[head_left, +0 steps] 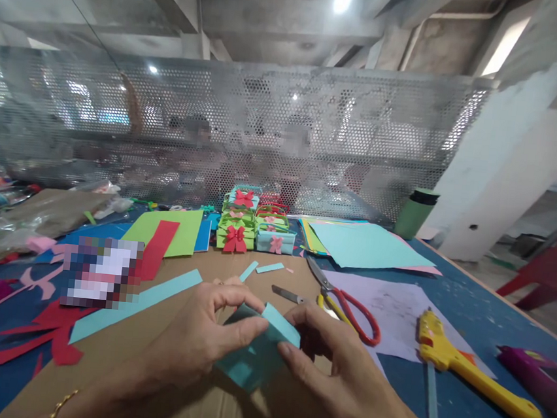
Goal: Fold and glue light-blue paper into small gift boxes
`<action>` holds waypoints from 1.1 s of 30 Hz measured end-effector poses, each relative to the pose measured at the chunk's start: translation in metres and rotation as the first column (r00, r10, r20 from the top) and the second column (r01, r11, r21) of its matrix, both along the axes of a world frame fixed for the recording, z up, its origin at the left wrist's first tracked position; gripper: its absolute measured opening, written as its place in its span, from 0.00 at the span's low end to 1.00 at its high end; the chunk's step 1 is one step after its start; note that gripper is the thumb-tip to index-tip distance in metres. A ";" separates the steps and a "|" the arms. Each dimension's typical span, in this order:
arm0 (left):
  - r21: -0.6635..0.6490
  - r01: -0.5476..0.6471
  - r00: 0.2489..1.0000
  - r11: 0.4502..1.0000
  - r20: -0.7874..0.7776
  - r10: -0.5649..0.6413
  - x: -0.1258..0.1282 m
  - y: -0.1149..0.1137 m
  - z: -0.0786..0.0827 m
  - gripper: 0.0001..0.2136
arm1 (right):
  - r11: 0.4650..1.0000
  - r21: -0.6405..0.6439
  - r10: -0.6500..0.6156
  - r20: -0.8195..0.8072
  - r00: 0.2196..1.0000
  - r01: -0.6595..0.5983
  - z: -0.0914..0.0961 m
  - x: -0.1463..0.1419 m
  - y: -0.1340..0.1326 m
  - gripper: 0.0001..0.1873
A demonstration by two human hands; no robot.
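Observation:
A light-blue folded paper box (pixel 257 358) is held between both hands above a sheet of brown cardboard (pixel 192 385). My left hand (pixel 212 327) grips its left side, thumb and index finger meeting at the upper edge. My right hand (pixel 326 355) pinches the right side near a folded flap, thumb in front. The fingers behind the box are partly hidden. Just beyond the hands lie small light-blue paper strips (pixel 270 268) and a knife blade (pixel 287 294). Red-handled scissors (pixel 354 315) rest to the right of them.
Small finished paper baskets with bows (pixel 237 231) stand at the back. A yellow glue gun (pixel 474 372) lies at right, near a green bottle (pixel 413 215) and stacked coloured paper (pixel 373 244). Red paper scraps (pixel 57 329) and a long light-blue strip (pixel 136 307) lie at left.

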State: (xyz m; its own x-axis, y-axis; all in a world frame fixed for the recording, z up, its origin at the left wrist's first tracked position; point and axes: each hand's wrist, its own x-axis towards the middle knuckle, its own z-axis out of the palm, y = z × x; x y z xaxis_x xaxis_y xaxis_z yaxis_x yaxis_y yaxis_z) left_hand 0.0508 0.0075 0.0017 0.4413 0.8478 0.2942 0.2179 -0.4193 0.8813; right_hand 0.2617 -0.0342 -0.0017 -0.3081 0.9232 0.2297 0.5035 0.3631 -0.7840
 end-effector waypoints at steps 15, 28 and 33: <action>0.023 -0.012 0.998 1.000 -0.060 0.013 0.000 -0.001 0.001 0.07 | 0.998 -0.057 0.023 -0.043 0.999 -0.025 -0.003 -0.001 0.003 0.09; 0.022 -0.038 0.999 0.999 -0.034 0.039 -0.009 0.005 0.001 0.17 | 1.000 -0.023 -0.019 -0.154 0.988 0.015 -0.007 0.015 0.009 0.14; 0.090 -0.035 0.999 0.995 0.020 0.033 -0.009 0.005 0.007 0.16 | 0.998 0.042 -0.041 -0.113 0.993 0.046 -0.006 0.019 0.010 0.14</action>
State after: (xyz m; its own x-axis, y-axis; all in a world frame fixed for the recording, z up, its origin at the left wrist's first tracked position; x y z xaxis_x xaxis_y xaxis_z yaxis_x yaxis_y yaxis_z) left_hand 0.0414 0.0121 0.0090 0.4068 0.8318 0.3776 0.2176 -0.4897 0.8443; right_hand 0.2807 -0.0239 -0.0078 -0.2381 0.9234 0.3011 0.4295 0.3782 -0.8200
